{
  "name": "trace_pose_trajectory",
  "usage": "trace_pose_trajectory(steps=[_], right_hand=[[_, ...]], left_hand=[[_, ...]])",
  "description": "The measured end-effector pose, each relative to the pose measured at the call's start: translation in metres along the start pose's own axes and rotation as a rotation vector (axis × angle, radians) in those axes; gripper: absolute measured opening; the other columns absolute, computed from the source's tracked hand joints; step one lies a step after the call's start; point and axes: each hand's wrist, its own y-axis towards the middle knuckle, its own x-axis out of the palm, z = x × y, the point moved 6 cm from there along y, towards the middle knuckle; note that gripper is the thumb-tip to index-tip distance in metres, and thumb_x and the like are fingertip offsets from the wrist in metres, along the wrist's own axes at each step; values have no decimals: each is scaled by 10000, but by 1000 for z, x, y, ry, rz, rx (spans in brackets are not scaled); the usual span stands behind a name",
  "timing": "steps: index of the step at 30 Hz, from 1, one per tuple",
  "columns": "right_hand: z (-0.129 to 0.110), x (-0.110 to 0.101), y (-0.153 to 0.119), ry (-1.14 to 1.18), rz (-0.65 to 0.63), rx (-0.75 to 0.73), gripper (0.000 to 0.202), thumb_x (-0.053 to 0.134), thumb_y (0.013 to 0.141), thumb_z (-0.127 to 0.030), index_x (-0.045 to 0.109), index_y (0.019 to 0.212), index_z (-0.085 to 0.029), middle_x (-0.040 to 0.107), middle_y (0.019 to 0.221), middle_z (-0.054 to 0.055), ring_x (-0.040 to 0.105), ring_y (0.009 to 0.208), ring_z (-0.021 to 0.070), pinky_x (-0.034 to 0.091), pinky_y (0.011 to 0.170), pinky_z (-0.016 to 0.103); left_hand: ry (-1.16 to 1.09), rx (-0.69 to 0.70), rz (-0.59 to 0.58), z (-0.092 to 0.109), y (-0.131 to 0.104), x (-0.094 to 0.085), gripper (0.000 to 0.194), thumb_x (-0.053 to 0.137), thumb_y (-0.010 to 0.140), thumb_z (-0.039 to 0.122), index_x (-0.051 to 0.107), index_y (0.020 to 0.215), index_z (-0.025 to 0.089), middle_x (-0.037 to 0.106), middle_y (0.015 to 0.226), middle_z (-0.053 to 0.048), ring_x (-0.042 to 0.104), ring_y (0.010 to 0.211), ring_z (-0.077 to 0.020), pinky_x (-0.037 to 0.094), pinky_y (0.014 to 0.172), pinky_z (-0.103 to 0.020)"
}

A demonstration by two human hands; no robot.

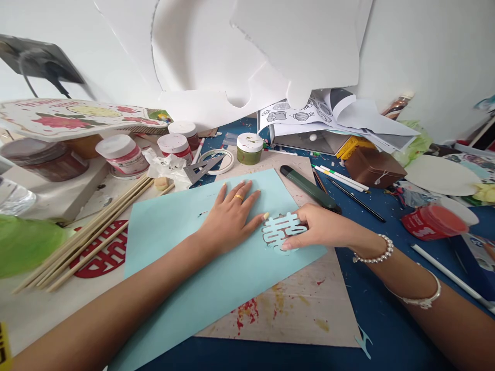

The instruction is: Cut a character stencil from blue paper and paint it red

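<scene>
head view: your left hand (pixel 228 219) lies flat, fingers spread, on the blue sheet (pixel 170 278). your right hand (pixel 325 226) pinches the cutout (pixel 281 226) at the sheet's right side, near the cutter (pixel 307 188).

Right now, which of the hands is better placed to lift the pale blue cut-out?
Probably the right hand: it holds the pale blue cut-out by its right side, thumb on top. The left hand lies spread flat on the pale blue sheet, better placed to steady it.
</scene>
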Motion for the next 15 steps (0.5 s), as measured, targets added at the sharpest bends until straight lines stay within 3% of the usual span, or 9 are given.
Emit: trace_pose_trajectory(steps=[6, 15], right_hand=[[-1, 5, 0, 128, -22, -62, 244, 612, 650, -338, 470, 575, -154, 383, 548, -43, 325, 504, 73, 227, 423, 207], [3, 4, 1, 127, -9, -58, 270, 602, 662, -340, 428, 558, -162, 370, 538, -47, 321, 496, 72, 227, 425, 209]], left_hand=[[-14, -1, -2, 0, -1, 0, 502, 285, 897, 455, 347, 1285, 142, 278, 1375, -104, 202, 1272, -242, 138, 1021, -478], [-17, -4, -9, 0, -1, 0, 509, 281, 898, 457, 347, 1287, 136, 280, 1373, -110, 198, 1273, -241, 131, 1023, -473]])
